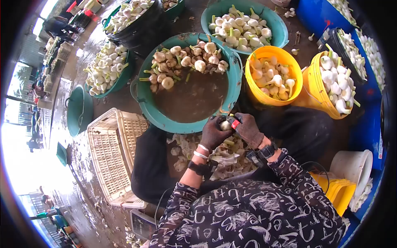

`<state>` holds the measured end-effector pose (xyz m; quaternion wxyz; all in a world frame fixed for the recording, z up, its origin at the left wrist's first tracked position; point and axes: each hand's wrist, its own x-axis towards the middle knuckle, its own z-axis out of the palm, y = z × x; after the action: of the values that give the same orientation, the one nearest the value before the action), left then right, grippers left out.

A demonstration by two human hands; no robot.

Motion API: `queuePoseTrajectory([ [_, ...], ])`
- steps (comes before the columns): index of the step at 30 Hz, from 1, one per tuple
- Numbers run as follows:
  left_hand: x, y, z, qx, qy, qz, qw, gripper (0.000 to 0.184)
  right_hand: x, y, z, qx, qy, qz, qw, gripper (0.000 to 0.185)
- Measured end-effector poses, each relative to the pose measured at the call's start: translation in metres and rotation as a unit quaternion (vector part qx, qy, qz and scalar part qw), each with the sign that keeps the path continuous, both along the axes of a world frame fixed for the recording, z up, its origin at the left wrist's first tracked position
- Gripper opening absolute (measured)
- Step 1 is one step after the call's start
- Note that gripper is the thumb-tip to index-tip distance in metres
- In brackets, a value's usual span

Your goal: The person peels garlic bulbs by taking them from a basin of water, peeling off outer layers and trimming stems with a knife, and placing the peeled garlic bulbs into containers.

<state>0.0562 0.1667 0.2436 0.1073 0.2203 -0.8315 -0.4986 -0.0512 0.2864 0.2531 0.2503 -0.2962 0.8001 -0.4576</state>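
Note:
My left hand (215, 133), in a dark glove, is closed around a garlic bulb (225, 125) in front of my lap. Close beside it, my gloved right hand (249, 129) grips a small red-and-black handled tool (235, 123) against the bulb; its blade cannot be made out. Just beyond both hands stands a green tub (144, 101) with brown, unpeeled garlic heaped on its far side. Stripped skins and stalks (225, 159) lie below my hands, between my legs. A yellow bucket (253, 89) of pale garlic bulbs stands to the right of the tub.
Another yellow bucket (313, 89) of white bulbs is at right. A green basin (281, 38) of cleaned garlic sits behind. An off-white plastic crate (109, 161) stands left, near an upright green tub (79, 110). Blue bins (316, 18) line the right side. The floor is wet.

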Motion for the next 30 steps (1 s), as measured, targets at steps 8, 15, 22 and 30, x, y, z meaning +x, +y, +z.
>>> queuePoseTrajectory([
  [8, 0.012, 0.022, 0.017, 0.246, 0.063, 0.038, 0.966, 0.04, 0.02, 0.029, 0.022, -0.146, -0.588, -0.024, 0.795, 0.035],
  [15, 0.027, 0.017, 0.004, 0.042, 0.067, -0.016, 0.997, 0.036, 0.007, 0.039, 0.018, -0.048, -0.504, 0.042, 0.862, 0.035],
  [22, 0.035, 0.016, 0.016, 0.176, -0.115, 0.013, 0.978, 0.024, 0.005, 0.036, 0.002, -0.07, -0.232, 0.151, 0.958, 0.026],
  [30, 0.053, 0.029, -0.034, 0.01, 0.15, 0.013, 0.989, 0.025, 0.023, 0.024, 0.005, -0.267, -0.491, -0.014, 0.829, 0.024],
])
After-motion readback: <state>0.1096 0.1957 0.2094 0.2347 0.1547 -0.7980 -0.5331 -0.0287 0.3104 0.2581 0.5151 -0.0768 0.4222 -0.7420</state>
